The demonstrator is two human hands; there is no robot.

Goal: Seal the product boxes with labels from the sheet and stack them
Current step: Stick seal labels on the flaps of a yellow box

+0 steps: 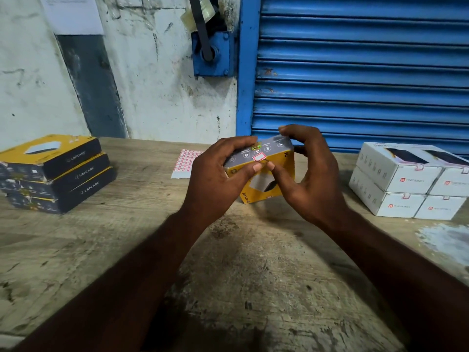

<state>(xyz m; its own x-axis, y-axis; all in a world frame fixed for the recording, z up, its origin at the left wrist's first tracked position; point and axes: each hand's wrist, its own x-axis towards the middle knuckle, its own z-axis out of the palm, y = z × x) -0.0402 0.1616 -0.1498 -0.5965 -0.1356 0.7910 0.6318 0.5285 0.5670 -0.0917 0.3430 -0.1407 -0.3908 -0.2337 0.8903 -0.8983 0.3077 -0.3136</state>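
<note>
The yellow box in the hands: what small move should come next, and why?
Probably press the label flat with the thumb of the right hand: it straddles an edge of the yellow box, which the left hand also grips.

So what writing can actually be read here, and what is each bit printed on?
"LAPCARE": on the dark side of each of the three stacked boxes.
"LAPCARE": sideways on the yellow face of the held box.
Red brand print on the white boxes: too blurred to read.
Print on the paper on the wall: too small to read.
The label sheet and the label on the held box: blank.
</note>
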